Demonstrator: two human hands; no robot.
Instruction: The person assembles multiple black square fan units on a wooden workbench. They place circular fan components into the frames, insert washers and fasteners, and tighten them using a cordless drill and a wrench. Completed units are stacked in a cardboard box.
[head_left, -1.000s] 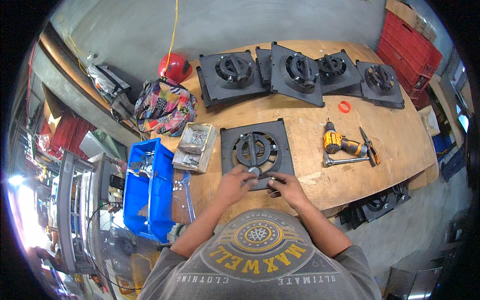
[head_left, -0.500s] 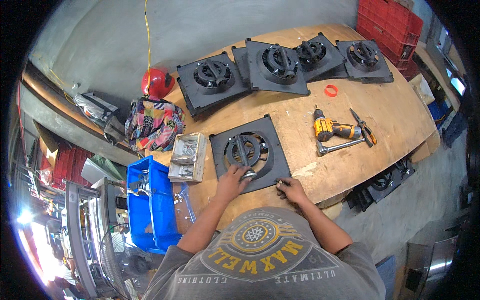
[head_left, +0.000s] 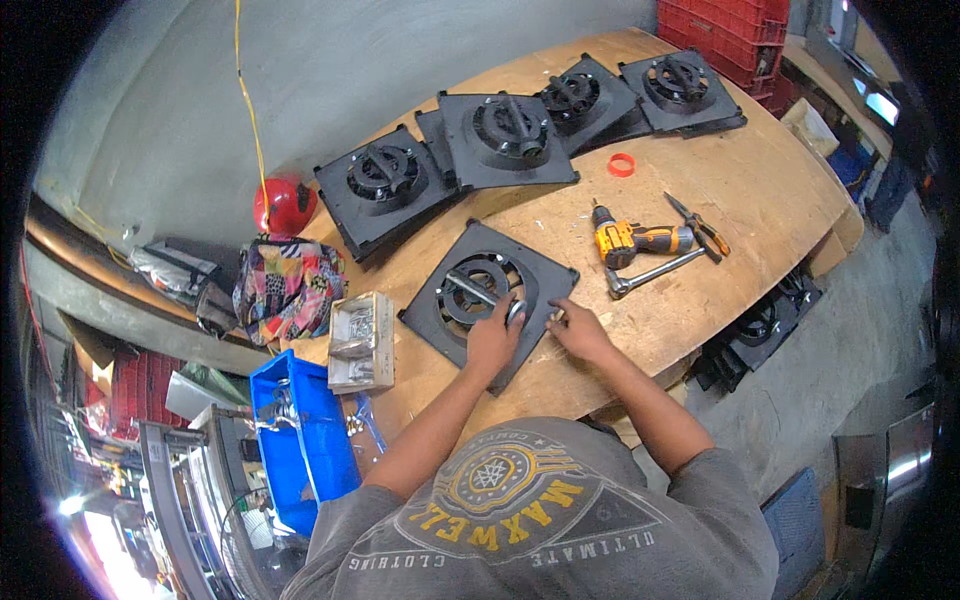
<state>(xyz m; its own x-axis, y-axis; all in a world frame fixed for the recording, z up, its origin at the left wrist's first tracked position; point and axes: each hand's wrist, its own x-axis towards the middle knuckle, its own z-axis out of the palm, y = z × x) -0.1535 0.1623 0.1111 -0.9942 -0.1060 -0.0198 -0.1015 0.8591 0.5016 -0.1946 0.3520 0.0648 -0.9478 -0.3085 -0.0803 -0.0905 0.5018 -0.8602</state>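
Note:
A square black plastic plate (head_left: 532, 270) with a round, ring-shaped vent lies turned cornerwise on the table in front of me. Across its ring runs a black bar (head_left: 472, 287) whose round end points toward the right. My left hand (head_left: 493, 338) is closed around that round end, fingers over its far side. Just off the plate's right edge, my right hand (head_left: 580, 332) has its thumb and forefinger pinched together. A small pale tip shows at the pinch, too small to name.
Several similar black assemblies (head_left: 505, 140) line the table's far side. To the right lie a cordless drill (head_left: 620, 240), a ratchet wrench (head_left: 655, 273), pliers (head_left: 700, 230) and a red ring (head_left: 621, 165). A wooden box of screws (head_left: 362, 340) and a blue bin (head_left: 325, 440) are at left.
The plate has turned counterclockwise, and its bar now points right instead of toward me. My left hand moved with the bar's end. My right hand stays pinched near the plate's edge.

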